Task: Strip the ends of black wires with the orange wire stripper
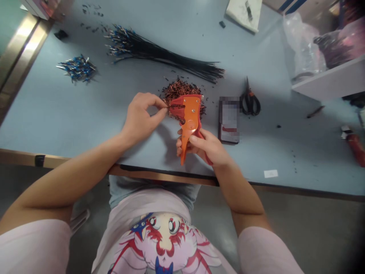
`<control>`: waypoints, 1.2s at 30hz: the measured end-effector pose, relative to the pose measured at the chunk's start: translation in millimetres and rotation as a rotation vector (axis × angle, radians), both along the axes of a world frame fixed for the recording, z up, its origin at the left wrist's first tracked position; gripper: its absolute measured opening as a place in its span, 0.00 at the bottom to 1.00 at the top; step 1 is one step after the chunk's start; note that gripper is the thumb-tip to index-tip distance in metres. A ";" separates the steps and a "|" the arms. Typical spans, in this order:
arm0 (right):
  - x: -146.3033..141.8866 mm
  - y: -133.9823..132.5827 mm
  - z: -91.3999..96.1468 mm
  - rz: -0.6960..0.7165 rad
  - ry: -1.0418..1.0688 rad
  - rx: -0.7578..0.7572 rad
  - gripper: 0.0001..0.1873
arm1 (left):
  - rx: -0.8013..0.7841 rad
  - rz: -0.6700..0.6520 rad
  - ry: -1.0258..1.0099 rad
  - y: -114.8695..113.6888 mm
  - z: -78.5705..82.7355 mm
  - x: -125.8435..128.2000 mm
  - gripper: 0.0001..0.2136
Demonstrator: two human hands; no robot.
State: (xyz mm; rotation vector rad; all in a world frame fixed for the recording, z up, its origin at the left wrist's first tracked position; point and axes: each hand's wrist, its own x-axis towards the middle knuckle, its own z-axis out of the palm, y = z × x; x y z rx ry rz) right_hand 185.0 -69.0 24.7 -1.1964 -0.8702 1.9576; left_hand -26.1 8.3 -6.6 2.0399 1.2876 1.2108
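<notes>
My right hand (pixel 205 146) is shut around the grip of an orange self-adjusting wire stripper (pixel 188 114), which stands with its jaws toward my left. My left hand (pixel 141 116) pinches a thin dark wire (pixel 166 107) between finger and thumb, feeding its end into the jaws. Behind the tool lies a heap of short copper-coloured wire pieces (pixel 179 89). A long bundle of black wires with blue terminals (pixel 159 57) lies farther back, and a small pile of blue-ended pieces (pixel 76 68) sits to the left.
Black-handled scissors (pixel 251 101) lie beside a blurred flat box (pixel 229 120) on the pale blue table (pixel 270 152). A plastic bag (pixel 302 45) and white shelf (pixel 327 82) stand back right. A red object (pixel 353 146) lies at the right edge.
</notes>
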 end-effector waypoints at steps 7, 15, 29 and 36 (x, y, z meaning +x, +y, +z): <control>1.0 0.5 -0.8 0.014 -0.014 0.014 0.29 | 0.010 -0.018 0.000 -3.8 1.2 1.0 0.04; 1.3 0.6 -2.6 0.029 -0.044 0.057 0.26 | 0.052 -0.044 0.014 -4.3 4.0 0.6 0.04; -3.0 1.0 2.1 -0.042 -0.082 0.073 0.23 | 0.000 -0.066 0.048 -2.3 6.8 -2.8 0.03; -8.3 0.8 5.2 -0.046 -0.122 0.071 0.25 | -0.014 -0.062 0.074 -2.6 5.0 -1.6 0.04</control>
